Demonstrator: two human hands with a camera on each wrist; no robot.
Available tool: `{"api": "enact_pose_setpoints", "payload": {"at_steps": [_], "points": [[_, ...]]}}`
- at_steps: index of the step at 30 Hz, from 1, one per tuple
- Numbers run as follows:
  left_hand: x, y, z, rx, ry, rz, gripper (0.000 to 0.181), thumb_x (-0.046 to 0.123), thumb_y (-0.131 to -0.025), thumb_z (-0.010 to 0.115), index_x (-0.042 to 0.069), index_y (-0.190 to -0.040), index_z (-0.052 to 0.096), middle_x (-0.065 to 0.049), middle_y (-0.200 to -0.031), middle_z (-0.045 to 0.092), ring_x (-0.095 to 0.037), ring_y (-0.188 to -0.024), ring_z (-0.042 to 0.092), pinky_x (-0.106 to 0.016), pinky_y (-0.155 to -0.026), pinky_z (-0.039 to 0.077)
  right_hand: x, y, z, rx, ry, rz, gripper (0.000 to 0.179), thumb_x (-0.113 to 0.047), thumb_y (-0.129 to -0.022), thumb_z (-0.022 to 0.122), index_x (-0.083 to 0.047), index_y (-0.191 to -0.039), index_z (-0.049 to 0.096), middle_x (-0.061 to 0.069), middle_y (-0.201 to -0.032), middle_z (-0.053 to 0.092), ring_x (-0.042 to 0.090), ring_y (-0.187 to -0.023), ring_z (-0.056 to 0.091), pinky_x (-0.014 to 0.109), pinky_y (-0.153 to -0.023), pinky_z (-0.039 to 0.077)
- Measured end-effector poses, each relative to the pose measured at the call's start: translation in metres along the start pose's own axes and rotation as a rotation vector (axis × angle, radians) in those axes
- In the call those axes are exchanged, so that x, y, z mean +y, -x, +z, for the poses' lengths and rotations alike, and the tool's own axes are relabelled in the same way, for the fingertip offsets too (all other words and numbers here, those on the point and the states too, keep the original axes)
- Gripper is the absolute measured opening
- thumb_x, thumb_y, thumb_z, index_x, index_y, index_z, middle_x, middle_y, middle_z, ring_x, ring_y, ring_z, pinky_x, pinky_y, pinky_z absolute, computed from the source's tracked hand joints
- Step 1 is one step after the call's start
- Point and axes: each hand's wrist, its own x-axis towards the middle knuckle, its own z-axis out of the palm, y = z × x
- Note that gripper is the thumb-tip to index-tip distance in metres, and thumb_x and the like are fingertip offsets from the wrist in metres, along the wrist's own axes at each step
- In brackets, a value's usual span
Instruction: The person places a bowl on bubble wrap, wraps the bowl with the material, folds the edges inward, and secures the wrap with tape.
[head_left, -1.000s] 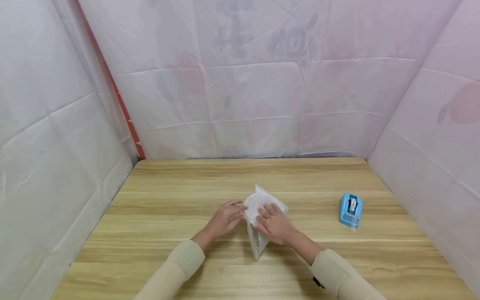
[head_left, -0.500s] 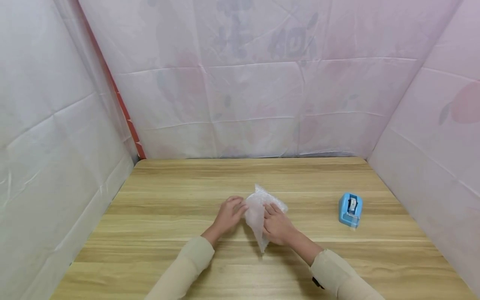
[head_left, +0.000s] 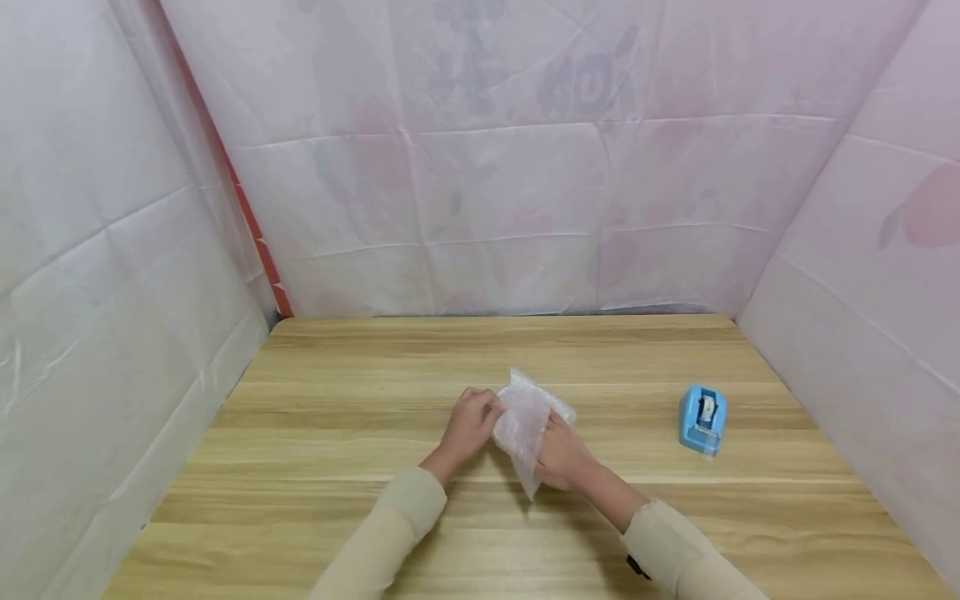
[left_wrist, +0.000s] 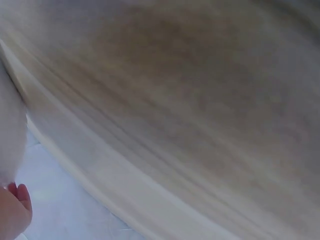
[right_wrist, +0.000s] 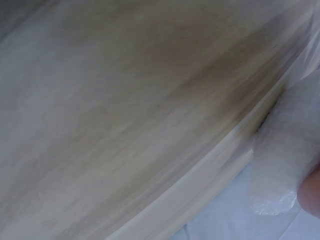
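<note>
A sheet of bubble wrap point(head_left: 520, 421) is folded into a packet near the middle of the wooden table. What lies inside it cannot be made out. My left hand point(head_left: 468, 427) pinches the flap at the packet's left side, fingers bent. In the left wrist view, that hand point(left_wrist: 14, 212) shows at the lower left beside the pale wrap point(left_wrist: 10, 130). On the packet's right side rests my right hand point(head_left: 564, 454), its fingers partly covered by the flap. The right wrist view catches only a bit of the right hand point(right_wrist: 311, 195) against the wrap point(right_wrist: 280, 165).
A blue tape dispenser point(head_left: 702, 419) stands to the right on the wooden table point(head_left: 337, 417), with a strip of tape hanging off its front. White printed sheets point(head_left: 510, 183) wall in the back and both sides.
The flap has been drawn rightward over my right fingers. My left hand has moved right along with it, its fingers now more bent. The right hand stays nearly in place.
</note>
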Motion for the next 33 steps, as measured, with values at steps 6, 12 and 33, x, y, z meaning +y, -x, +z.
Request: {"api": "enact_pose_setpoints", "payload": {"at_steps": [6,12,33], "points": [[0.011,0.001,0.01,0.151,-0.187,0.022,0.011,0.014,-0.084,0.066,0.004,-0.087,0.063,-0.009,-0.079,0.065,-0.022,-0.083,0.059,-0.03,-0.07,0.052,0.003,0.001,0.001,0.003,-0.046,-0.016,0.033,-0.018,-0.088,0.048,-0.003,-0.113,0.064,0.01,-0.115,0.066,0.029,-0.118,0.053,0.044,-0.104,0.031],[0.015,0.001,0.017,0.227,-0.423,0.133,0.027,0.01,-0.075,0.074,0.006,-0.097,0.059,-0.008,-0.096,0.063,-0.022,-0.092,0.057,-0.03,-0.08,0.05,0.005,0.0,0.002,0.005,-0.071,-0.026,0.024,-0.017,-0.087,0.047,-0.003,-0.088,0.067,0.008,-0.098,0.069,0.027,-0.106,0.058,0.043,-0.1,0.038],[0.008,0.004,-0.002,-0.031,-0.639,0.915,0.023,0.003,-0.074,0.062,0.006,-0.097,0.064,-0.002,-0.098,0.064,-0.012,-0.091,0.062,-0.019,-0.087,0.05,0.006,0.006,0.0,-0.01,-0.146,0.028,0.019,-0.015,-0.083,0.052,-0.006,-0.07,0.063,0.009,-0.094,0.068,0.029,-0.105,0.058,0.049,-0.099,0.039]]}}
